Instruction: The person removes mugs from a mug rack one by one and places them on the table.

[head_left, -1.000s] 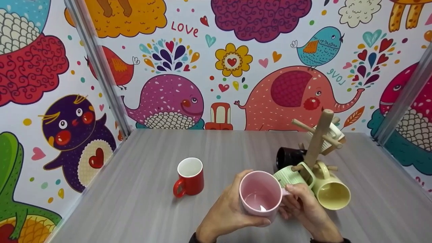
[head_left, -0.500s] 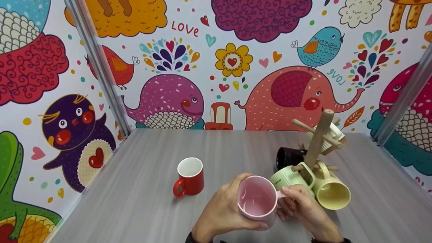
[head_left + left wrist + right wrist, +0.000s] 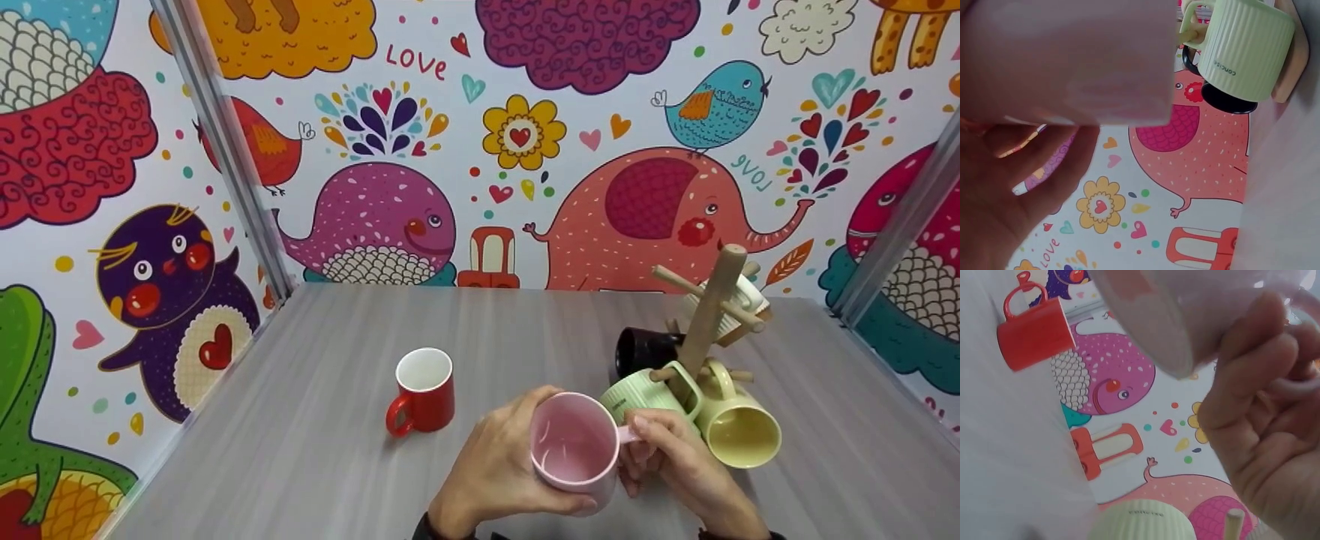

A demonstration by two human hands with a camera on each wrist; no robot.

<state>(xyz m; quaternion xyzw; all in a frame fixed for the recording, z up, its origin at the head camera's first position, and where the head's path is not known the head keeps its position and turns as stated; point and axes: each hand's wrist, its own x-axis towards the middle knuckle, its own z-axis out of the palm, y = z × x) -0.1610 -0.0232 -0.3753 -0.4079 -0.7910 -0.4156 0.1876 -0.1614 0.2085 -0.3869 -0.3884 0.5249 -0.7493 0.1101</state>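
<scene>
I hold a pink mug (image 3: 574, 448) above the table's near edge, its mouth tilted toward me. My left hand (image 3: 499, 469) wraps round its body from the left; the mug (image 3: 1067, 56) fills the top of the left wrist view. My right hand (image 3: 671, 457) pinches its handle (image 3: 1297, 377) on the right side. Just behind stands a wooden mug tree (image 3: 709, 315) with a green ribbed mug (image 3: 637, 390), a yellow mug (image 3: 739, 427), a black mug (image 3: 645, 349) and a white mug (image 3: 739, 300) hanging on its pegs.
A red mug (image 3: 421, 390) stands upright on the grey table (image 3: 300, 420), left of my hands. Colourful cartoon wall panels (image 3: 480, 150) close in the table at the back and both sides.
The pink mug has dropped slightly and tipped its mouth a little more toward me. Both hands keep their hold.
</scene>
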